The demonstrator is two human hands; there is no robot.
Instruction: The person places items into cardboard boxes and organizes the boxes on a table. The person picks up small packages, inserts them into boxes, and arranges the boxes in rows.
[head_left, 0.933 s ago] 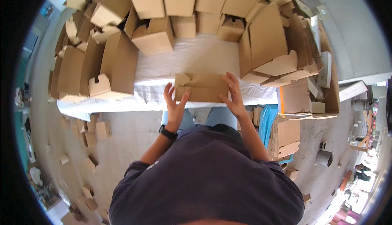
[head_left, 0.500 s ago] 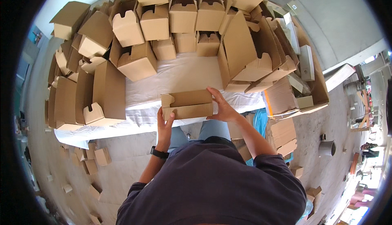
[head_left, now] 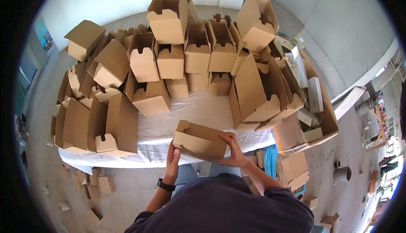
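A long brown cardboard box (head_left: 199,142) is held in front of me, tilted, over the near edge of a table covered in white cloth (head_left: 198,112). My left hand (head_left: 171,162) grips its left end, the thumb against the near side. At the other end, my right hand (head_left: 233,152) wraps round the corner, fingers on the upper edge and palm below. Part of each hand is hidden behind the cardboard. Nearest beyond it stand open cardboard boxes, one notched box (head_left: 150,100) at the left and a tall one (head_left: 253,93) at the right.
Stacked open boxes (head_left: 196,55) line the table's far side, and more boxes (head_left: 112,123) stand at its left. A large carton (head_left: 292,133) holding white packages sits at the right. Small boxes (head_left: 106,185) and a grey pipe piece (head_left: 342,174) lie on the floor.
The view has tipped up, so the table and boxes sit lower in the picture. The held box has turned, its right end swinging nearer me, and its near side now faces up more.
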